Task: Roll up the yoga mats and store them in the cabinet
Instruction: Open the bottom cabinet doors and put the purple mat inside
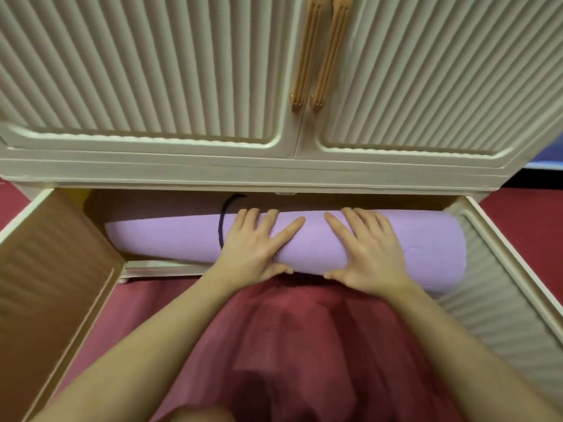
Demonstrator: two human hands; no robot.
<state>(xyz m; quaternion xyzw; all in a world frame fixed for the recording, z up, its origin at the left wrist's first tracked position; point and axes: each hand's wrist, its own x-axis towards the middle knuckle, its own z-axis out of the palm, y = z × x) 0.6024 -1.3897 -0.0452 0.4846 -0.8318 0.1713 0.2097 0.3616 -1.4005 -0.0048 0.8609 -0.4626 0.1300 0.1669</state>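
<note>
A rolled lilac yoga mat (pixel 170 239) lies lengthways in the mouth of the cream cabinet's (pixel 274 172) open bottom compartment, its right end sticking out over the sill. A black strap (pixel 221 226) circles it left of centre. My left hand (pixel 259 245) lies flat on top of the roll, fingers spread and straight, thumb under the near edge. My right hand (pixel 365 248) lies flat on it the same way, a little to the right.
The lower left door (pixel 51 284) and the ribbed lower right door (pixel 502 284) stand swung open on either side. Two ribbed upper doors with tan handles (pixel 320 56) are closed above. Red fabric (pixel 289 345) covers the floor and my lap in front.
</note>
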